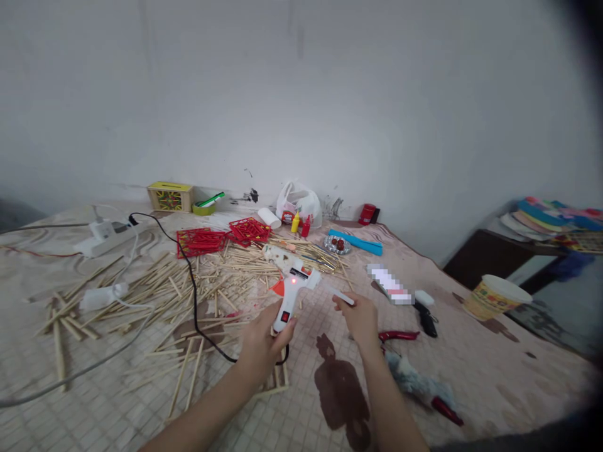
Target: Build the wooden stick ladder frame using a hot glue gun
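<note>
Two hands hold things: the left hand wraps round a white glue gun, while the right hand, just behind the gun, pinches a white stick; left of the grip runs a black cord, wooden sticks lie scattered beyond, and far right stands a patterned cup

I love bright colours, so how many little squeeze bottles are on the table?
2: a yellow bottle and, just right of it, a red bottle, both by the white bag. Others may be hidden.
</note>
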Available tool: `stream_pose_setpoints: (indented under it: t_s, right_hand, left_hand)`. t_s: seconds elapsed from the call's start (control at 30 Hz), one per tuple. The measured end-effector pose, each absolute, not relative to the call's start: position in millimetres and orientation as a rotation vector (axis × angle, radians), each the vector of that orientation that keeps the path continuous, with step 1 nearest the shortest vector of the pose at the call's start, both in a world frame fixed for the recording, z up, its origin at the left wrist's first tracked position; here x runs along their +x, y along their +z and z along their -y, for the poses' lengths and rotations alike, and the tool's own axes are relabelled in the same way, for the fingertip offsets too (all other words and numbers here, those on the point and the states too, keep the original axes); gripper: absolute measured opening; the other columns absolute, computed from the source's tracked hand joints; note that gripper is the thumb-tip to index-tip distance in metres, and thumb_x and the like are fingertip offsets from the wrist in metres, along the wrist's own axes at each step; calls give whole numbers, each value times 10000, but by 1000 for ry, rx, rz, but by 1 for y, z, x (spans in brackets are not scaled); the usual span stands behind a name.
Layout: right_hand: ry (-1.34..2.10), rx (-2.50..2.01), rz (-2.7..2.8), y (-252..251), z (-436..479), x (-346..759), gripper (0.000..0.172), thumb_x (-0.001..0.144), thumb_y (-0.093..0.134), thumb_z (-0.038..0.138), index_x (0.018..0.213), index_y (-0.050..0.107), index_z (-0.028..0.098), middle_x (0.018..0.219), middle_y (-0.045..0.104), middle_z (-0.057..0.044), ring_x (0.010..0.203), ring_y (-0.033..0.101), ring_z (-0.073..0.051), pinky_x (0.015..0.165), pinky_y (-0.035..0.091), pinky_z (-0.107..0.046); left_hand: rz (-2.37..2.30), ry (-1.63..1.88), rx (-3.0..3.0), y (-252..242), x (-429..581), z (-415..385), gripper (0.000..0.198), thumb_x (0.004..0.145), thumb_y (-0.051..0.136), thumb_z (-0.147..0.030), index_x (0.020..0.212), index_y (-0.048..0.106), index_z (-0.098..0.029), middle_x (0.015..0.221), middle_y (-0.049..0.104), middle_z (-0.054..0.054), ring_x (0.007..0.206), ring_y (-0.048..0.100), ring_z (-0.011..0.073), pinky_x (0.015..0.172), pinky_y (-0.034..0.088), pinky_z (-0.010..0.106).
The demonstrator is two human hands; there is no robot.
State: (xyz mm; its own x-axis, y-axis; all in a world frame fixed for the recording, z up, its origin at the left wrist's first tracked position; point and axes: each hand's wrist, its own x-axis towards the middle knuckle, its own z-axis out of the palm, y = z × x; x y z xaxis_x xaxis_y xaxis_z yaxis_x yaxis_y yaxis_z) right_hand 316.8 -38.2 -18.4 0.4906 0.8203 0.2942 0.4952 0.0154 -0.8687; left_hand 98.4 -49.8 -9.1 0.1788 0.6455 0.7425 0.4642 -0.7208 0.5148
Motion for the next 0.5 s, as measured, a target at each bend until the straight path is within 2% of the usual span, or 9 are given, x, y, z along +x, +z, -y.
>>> stream_pose_setpoints:
  t_s: [0.1,0.17,0.23,0.27,0.33,0.4,0.5]
  right_hand:
    - [355,-1675,1159,-17,40,318,331,653,606,434,448,584,174,405,576,-43,426,541,-180,443,366,-268]
    - [406,-1675,1205,-18,43,312,416,693,565,469,396,555,177,375,556,-45,403,529,-172,436,374,-270]
    - [526,-1588,1285,-17,48,298,383,715,547,481,523,642,164,505,642,-61,491,588,-184,501,440,-283]
    - [605,-1505,1326,-15,50,289,349,719,553,482,652,683,165,639,689,-67,592,624,-193,577,476,-296]
    - [820,-1211,1362,-8,57,269,356,748,556,448,953,662,177,914,694,-79,852,630,-214,774,478,-348]
    - [926,-1042,1364,2,64,250,365,775,546,421,1050,621,195,1005,667,-75,954,598,-213,862,442,-368]
    - [872,-998,1456,15,71,229,363,769,563,400,1067,610,199,1063,634,-74,1010,557,-222,905,409,-376]
  left_hand:
    - [-1087,1546,2248,-10,98,50,246,819,458,-279,950,592,-120,767,678,62,655,614,153,607,470,223]
    - [-1098,1488,2216,-11,99,51,252,820,445,-291,956,592,-137,774,676,58,664,610,157,612,467,232]
    - [-1115,1406,2156,-10,100,51,269,823,432,-299,978,583,-140,768,667,57,654,598,158,602,462,239]
    - [-1120,1370,2122,-10,100,51,281,826,421,-302,995,575,-139,771,662,59,656,593,160,600,460,244]
    - [-1112,1316,2068,-11,102,52,303,835,397,-311,1022,559,-136,799,653,67,683,586,170,618,461,262]
    - [-1084,1279,2043,-13,104,51,310,843,377,-319,1020,553,-135,833,644,78,732,582,186,659,463,292]
    - [-970,1268,2033,-17,106,51,345,859,348,-315,1106,502,-129,957,624,111,897,568,216,776,452,342]
